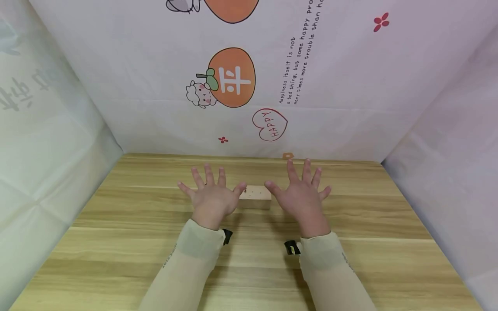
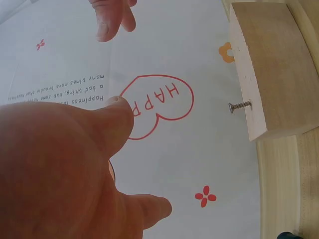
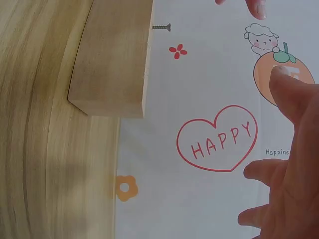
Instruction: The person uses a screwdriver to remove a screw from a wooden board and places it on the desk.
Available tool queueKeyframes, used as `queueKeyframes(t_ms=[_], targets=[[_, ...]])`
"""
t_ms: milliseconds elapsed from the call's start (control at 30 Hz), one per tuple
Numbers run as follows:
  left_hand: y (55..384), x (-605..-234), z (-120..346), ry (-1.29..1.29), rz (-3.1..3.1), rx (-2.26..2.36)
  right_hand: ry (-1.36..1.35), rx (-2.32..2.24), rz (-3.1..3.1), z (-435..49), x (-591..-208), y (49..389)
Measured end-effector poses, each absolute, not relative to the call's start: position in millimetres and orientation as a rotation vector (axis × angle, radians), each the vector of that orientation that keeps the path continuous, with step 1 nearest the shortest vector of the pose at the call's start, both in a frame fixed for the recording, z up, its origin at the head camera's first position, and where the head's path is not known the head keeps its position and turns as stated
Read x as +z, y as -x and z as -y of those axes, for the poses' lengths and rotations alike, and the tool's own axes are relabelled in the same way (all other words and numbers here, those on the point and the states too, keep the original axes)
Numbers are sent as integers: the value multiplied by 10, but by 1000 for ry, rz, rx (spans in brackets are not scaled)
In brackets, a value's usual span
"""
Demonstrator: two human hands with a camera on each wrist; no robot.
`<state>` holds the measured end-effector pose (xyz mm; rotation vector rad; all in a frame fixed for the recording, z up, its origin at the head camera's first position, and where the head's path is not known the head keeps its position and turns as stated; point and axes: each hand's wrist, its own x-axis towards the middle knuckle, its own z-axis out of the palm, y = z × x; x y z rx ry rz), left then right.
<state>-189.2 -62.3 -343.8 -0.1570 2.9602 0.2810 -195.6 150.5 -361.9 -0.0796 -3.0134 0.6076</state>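
A pale wooden block (image 1: 255,204) sits on the table between the two hands. From its top face a metal screw (image 2: 240,106) sticks out near one end; small dark marks dot that face. To the left of the block is my left hand (image 1: 213,199), palm down with fingers spread and straight. My right hand (image 1: 301,196) is held likewise on the other side, its thumb near the block's right end. Neither hand grips anything. In the right wrist view the screw (image 3: 161,27) also shows beyond the block's edge.
A wood-grain table (image 1: 253,276) reaches back to a white printed cloth (image 1: 334,86), with more white cloth at both sides. At the lower right of the left wrist view, a dark rounded thing (image 2: 290,235) is only partly visible. Black straps show at both cuffs.
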Motion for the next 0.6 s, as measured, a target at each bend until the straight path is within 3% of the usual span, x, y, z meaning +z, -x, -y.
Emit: queueKeyframes(t_ms=[100, 333, 600], targets=[[1891, -3431, 637, 159, -2956, 284, 19, 733, 2963, -1520, -3636, 1996], [1900, -3423, 666, 164, -2943, 345, -110, 1655, 2497, -1637, -3628, 2108], [1895, -3397, 703, 171, -2937, 384, -192, 2102, 2392, -1749, -3868, 2261]])
